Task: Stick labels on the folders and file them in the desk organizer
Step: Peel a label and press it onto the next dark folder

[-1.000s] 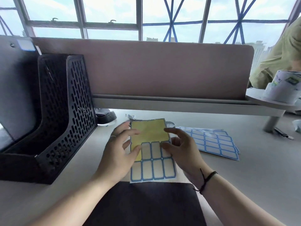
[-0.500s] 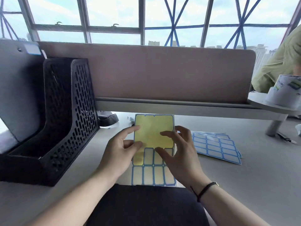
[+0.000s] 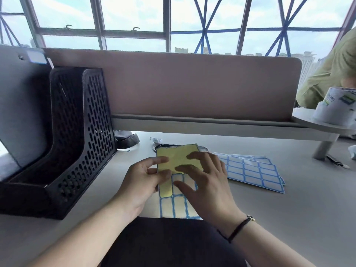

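Note:
A label sheet [image 3: 174, 207] with blue-bordered labels and a bare yellow upper part lies on the desk before me. My left hand [image 3: 140, 182] pinches its left edge between thumb and fingers. My right hand [image 3: 206, 182] rests over the sheet's middle, fingertips on the labels. A dark folder [image 3: 169, 241] lies flat at the near edge, under my forearms. The black mesh desk organizer [image 3: 77, 143] stands at the left with a grey folder [image 3: 17, 105] upright in it, a white label on its top corner.
More label sheets [image 3: 252, 170] lie to the right of my hands. A brown partition with a shelf [image 3: 192, 124] runs across the back. A paper roll [image 3: 335, 106] sits on a round stand at the right, with another person's green sleeve [image 3: 331, 70] behind.
My right hand has slid further over the label sheet, fingers now spread on the labels. The sheet sits slightly tilted. The view has shifted a little.

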Motion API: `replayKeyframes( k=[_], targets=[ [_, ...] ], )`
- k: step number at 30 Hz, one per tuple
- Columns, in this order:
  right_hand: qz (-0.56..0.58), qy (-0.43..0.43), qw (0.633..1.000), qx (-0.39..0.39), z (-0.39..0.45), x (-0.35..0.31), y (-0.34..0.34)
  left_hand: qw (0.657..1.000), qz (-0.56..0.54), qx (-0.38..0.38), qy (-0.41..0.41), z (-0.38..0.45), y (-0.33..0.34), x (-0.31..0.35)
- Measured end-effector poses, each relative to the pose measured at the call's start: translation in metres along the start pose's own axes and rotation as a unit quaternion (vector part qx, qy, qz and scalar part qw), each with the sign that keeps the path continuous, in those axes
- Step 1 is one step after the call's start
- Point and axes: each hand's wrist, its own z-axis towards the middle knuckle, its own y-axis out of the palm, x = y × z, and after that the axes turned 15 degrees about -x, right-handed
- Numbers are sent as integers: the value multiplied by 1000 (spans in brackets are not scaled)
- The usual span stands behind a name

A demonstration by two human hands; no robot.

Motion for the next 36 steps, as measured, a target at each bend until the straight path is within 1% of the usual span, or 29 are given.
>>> replayKeyframes(
  k=[3,6,14,22,29,36],
  targets=[
    [29,-15,999,-30,-1,-2,4,1000,12,-12,1,-1,1,1],
    [69,-11,996,-49,-1,2,5,999,25,-26,5,-3,3,3],
    [106,-13,994,-29,-1,5,7,998,47,-43,-7,-4,5,3],
    [84,-40,995,-25,-1,5,6,995,90,-39,-5,-1,4,-3],
    [111,-37,992,-41,-2,5,4,992,113,-49,-9,1,3,-4],
    [107,-34,993,-42,-2,7,6,993,96,-67,-9,-1,2,-3]
  ],
)
